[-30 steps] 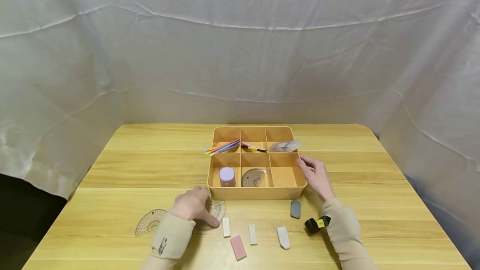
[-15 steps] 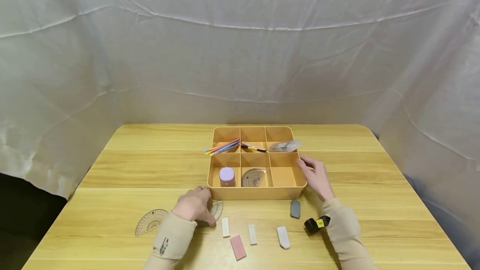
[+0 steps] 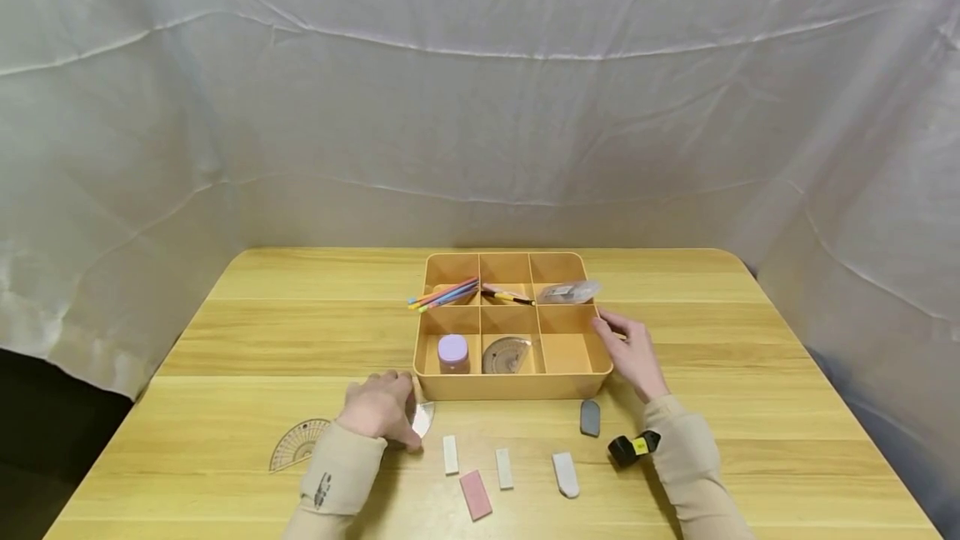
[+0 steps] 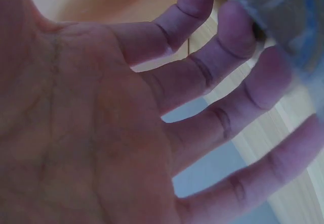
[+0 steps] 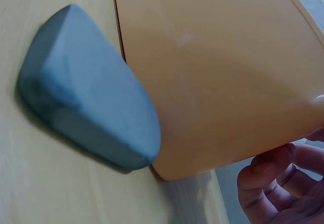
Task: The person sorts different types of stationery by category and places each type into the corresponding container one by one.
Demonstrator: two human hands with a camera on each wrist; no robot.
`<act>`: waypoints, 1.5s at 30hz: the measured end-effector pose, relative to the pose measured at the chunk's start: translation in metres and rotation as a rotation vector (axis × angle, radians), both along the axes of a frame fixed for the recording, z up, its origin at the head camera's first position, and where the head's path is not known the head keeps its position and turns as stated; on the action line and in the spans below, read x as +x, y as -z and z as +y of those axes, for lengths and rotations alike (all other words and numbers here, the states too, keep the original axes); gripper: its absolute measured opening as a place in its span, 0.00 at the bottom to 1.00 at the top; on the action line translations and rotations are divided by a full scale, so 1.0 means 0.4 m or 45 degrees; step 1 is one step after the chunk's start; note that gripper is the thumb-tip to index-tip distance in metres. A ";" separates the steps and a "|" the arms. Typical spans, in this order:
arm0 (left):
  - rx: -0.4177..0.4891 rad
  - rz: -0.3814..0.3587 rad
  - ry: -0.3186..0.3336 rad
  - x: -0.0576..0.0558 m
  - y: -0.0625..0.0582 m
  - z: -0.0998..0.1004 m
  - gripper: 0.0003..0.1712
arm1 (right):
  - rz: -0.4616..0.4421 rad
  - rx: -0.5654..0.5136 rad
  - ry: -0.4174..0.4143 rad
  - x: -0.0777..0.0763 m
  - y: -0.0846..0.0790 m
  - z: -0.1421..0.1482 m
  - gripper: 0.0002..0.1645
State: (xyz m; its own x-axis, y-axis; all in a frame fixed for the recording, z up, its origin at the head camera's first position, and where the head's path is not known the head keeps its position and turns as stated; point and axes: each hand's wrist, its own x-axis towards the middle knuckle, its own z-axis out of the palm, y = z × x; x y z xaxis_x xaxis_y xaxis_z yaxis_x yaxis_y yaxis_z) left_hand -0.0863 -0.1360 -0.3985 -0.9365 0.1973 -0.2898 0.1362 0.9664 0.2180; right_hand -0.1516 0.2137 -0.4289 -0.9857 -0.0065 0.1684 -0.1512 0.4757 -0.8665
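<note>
Left grip (image 3: 381, 408): fingers spread, loosely bent, tips at clear protractor (image 3: 424, 418); pinch or mere touch, cannot tell. Protractor just right of palm, near tray's front left corner. Right grip (image 3: 633, 352): thumb over right wall of tray (image 3: 512, 387), fingers curled outside, holding it. Left of left grip: second protractor (image 3: 298, 443), flat on wooden surface (image 3: 225, 407). Right of left grip: white eraser (image 3: 451, 455), pink eraser (image 3: 476, 495). Nearer person than right grip: grey eraser (image 3: 590, 418), black thing with yellow label (image 3: 633, 447).
</note>
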 end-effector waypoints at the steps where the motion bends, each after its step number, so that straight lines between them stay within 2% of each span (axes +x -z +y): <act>1: 0.002 0.001 -0.001 0.000 0.000 -0.002 0.28 | 0.001 0.001 -0.001 0.000 0.000 0.001 0.28; 9: 0.048 -0.008 -0.035 -0.016 0.008 -0.037 0.30 | -0.011 -0.003 -0.006 0.002 0.002 0.004 0.28; 16: 0.161 -0.024 -0.106 -0.031 0.008 -0.068 0.34 | -0.017 -0.006 -0.005 0.001 0.001 0.006 0.28; 20: 0.179 0.012 -0.118 -0.038 0.012 -0.079 0.33 | -0.019 -0.011 -0.007 0.000 0.002 0.008 0.28; 29: 0.161 0.216 -0.057 -0.038 0.019 -0.079 0.29 | -0.020 -0.031 -0.024 0.002 -0.002 0.001 0.28; 37: 0.096 0.358 0.028 -0.046 0.026 -0.067 0.18 | -0.029 -0.050 -0.016 0.002 0.000 0.000 0.27; 42: 0.099 0.406 0.080 -0.058 0.035 -0.074 0.16 | -0.028 -0.046 -0.020 -0.002 0.001 0.003 0.27; 45: 0.110 0.408 0.098 -0.061 0.024 -0.082 0.15 | -0.028 -0.042 -0.020 -0.004 -0.001 0.001 0.27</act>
